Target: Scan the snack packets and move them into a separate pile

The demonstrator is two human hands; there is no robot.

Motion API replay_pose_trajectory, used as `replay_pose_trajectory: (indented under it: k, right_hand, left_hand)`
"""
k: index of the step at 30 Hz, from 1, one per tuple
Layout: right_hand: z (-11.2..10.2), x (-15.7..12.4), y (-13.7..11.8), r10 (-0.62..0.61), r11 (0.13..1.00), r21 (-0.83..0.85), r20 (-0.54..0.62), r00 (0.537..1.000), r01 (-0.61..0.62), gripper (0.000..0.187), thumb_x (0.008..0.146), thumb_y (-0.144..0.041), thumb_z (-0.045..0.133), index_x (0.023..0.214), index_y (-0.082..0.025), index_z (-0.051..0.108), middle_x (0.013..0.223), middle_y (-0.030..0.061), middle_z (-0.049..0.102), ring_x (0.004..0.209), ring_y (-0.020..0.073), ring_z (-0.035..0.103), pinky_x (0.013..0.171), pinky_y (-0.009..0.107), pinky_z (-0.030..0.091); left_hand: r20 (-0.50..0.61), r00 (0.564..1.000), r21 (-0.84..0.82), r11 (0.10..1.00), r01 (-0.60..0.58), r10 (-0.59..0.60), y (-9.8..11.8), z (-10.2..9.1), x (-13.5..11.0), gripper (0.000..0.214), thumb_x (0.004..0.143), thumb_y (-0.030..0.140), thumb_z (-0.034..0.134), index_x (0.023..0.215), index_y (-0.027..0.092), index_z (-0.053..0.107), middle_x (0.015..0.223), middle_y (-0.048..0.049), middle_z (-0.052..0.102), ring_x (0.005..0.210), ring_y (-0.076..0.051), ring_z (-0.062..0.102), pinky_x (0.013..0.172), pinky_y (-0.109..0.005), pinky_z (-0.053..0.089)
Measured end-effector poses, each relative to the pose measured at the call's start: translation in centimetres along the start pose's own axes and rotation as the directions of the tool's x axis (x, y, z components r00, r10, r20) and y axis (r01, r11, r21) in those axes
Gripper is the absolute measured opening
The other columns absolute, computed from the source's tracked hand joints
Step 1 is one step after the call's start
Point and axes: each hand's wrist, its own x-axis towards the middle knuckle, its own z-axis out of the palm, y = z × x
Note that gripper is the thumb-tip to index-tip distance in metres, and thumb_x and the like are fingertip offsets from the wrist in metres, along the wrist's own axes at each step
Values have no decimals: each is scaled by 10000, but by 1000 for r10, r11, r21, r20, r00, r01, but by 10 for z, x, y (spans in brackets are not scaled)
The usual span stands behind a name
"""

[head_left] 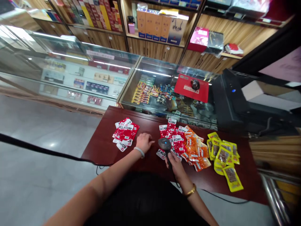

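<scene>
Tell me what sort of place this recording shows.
Probably a small shop, at its counter: glass display cases hold small packages, shelved boxes stand behind, and the right hand grips what looks like a barcode scanner.

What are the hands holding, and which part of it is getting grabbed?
The right hand holds a dark handheld scanner by its handle, below the head. Nothing shows in the left hand.

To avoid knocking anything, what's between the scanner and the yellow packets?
The head view shows red packets, then orange packets, between scanner and yellow packets.
</scene>
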Motion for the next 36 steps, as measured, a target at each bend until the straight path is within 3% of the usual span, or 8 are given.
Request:
replay_pose_trajectory:
  k: [3, 5, 8, 12, 17, 22, 31, 36]
  right_hand:
    - [-17, -7, -3, -9, 999, 51, -96, 995, 14, 413, 753, -617, 621, 814, -211, 576, 595, -31, 544, 477, 111, 453, 467, 238, 361]
    - [-25, -11, -2, -14, 997, 75, -134, 991, 24, 410, 758, -615, 619, 802, -211, 564, 597, -31, 535, 480, 111, 449, 472, 239, 361]
    - [-33, -16, 4, -22, 996, 87, -152, 988, 35, 410, 769, -615, 606, 799, -210, 556, 591, -34, 520, 472, 112, 438, 468, 243, 347]
    - [-38, -18, 12, -19, 996, 83, -144, 989, 31, 424, 770, -628, 591, 772, -207, 548, 574, -40, 516, 465, 112, 439, 467, 241, 340]
    - [-36, -15, 13, 27, 996, 92, -95, 995, -18, 490, 699, -660, 634, 836, -193, 577, 568, -43, 534, 462, 108, 453, 464, 232, 354]
    - [-15, -5, 8, 68, 996, 55, 81, 994, -72, 598, 710, -642, 635, 1078, -175, 565, 524, -66, 513, 430, 99, 429, 447, 220, 336]
    - [24, 19, 6, 67, 995, -91, 292, 954, -42, 690, 747, -667, 577, 1190, -141, 522, 526, -71, 504, 394, 88, 411, 412, 217, 317]
    - [49, 29, 3, 79, 989, -148, 373, 925, -25, 655, 764, -641, 578, 1188, -145, 525, 546, -71, 498, 412, 84, 418, 423, 217, 333]
  left_hand:
    - [133, 989, 51, 996, -66, 59, 40, 28, 2, 454, 707, 599, 635, 949, 215, 626, 1038, -103, 590, 1036, -284, 488, 884, -391, 354]
    - [170, 983, 103, 991, -85, 67, 56, 41, -1, 511, 669, 614, 661, 947, 186, 627, 1033, -132, 582, 1044, -305, 481, 888, -414, 349]
    - [181, 979, 146, 982, -117, 90, 67, 49, -7, 492, 665, 572, 689, 938, 168, 624, 1037, -151, 580, 1053, -313, 481, 894, -426, 347]
    - [214, 974, 137, 985, -109, 78, 65, 50, -6, 402, 684, 495, 710, 916, 180, 614, 1029, -136, 612, 1052, -294, 517, 889, -392, 365]
    - [298, 950, -36, 993, 114, -98, 40, 44, -6, 208, 797, 392, 626, 894, 217, 571, 835, -19, 658, 783, -155, 601, 692, -250, 383]
    - [201, 968, -145, 973, 181, -150, 8, 33, -18, 179, 786, 366, 635, 816, 216, 542, 719, 27, 614, 660, -118, 550, 581, -223, 320]
    - [158, 943, -229, 919, 322, -292, -45, 10, -47, 186, 783, 375, 636, 814, 214, 548, 700, 24, 615, 649, -121, 565, 581, -214, 333]
    - [75, 902, -155, 889, 431, -425, -83, -20, -53, 178, 804, 393, 603, 851, 228, 555, 770, 4, 653, 724, -151, 603, 616, -229, 365]
